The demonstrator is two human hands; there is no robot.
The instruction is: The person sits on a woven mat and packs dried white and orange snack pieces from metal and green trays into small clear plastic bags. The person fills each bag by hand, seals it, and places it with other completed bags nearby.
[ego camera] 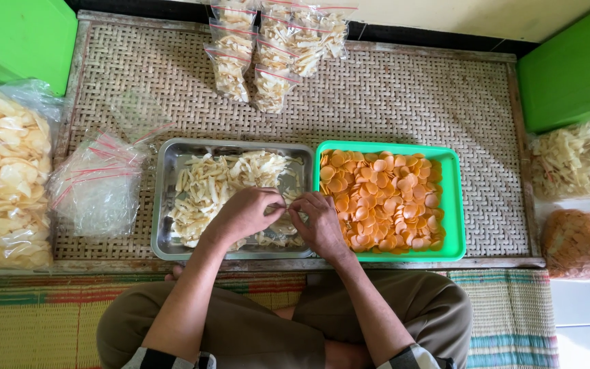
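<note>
Pale chips (223, 184) heaped in metal tray (162, 205)

Filled clear zip bags of pale chips (274, 51), red-striped at the seal, lie well beyond the hands, with a heap of empty zip bags (97, 184) off to their left. Large clear sacks flank the scene: pale crackers (5, 174) far left, pale chips (575, 160) and brown crackers (578, 242) far right.

A single head-worn camera looks steeply down, close above the steel tray (162, 205) on the woven mat (404, 102).
</note>
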